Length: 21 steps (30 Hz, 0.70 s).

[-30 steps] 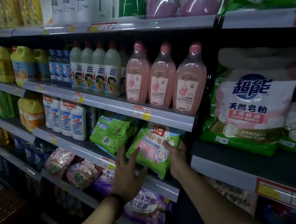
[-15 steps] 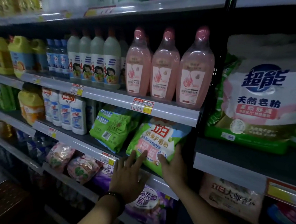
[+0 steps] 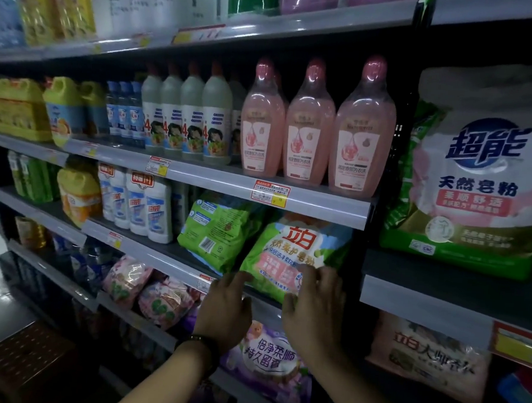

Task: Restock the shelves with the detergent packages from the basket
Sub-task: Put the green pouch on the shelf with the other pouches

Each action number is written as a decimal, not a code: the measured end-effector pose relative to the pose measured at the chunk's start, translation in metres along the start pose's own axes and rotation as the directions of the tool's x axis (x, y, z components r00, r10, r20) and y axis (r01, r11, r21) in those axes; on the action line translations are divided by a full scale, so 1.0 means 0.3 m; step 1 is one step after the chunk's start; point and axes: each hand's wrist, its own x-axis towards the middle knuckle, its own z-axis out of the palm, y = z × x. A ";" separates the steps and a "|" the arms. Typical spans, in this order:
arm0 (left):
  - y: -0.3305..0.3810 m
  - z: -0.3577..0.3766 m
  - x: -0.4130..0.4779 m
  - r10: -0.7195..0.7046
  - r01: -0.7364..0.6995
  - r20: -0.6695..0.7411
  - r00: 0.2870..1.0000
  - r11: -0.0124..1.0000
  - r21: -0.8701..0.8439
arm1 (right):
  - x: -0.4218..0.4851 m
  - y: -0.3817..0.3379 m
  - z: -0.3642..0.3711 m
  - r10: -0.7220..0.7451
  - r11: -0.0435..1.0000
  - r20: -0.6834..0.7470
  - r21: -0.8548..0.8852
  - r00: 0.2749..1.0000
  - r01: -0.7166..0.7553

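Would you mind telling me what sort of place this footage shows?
Most likely a shop's cleaning-goods aisle: tiered shelves with price tags on their front edges, rows of identical pink bottles, and a green detergent bag held by the right hand.

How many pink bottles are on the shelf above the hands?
3 in the front row, side by side: left bottle, middle bottle, right bottle. More may stand hidden behind them.

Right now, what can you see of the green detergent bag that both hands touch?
The green soft plastic detergent bag bears red characters and pink patches. It leans on the grey metal shelf, below pink plastic bottles, beside a second green bag; its bottom overhangs the edge. The right hand grips its lower edge; fingers of the left hand touch its corner.
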 end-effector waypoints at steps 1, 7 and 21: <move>-0.011 -0.007 0.018 -0.002 0.004 -0.053 0.999 0.999 0.039 | -0.003 -0.007 0.017 -0.098 0.994 0.045 -0.035 0.994 0.100; -0.075 -0.021 0.160 -0.073 0.085 -0.245 0.967 0.996 0.038 | 0.105 -0.074 0.129 -0.285 0.910 0.269 -0.225 0.920 0.348; -0.191 0.079 0.394 -0.222 0.210 -0.345 0.912 0.975 -0.072 | 0.152 -0.082 0.126 -0.188 0.838 0.571 -0.331 0.799 0.434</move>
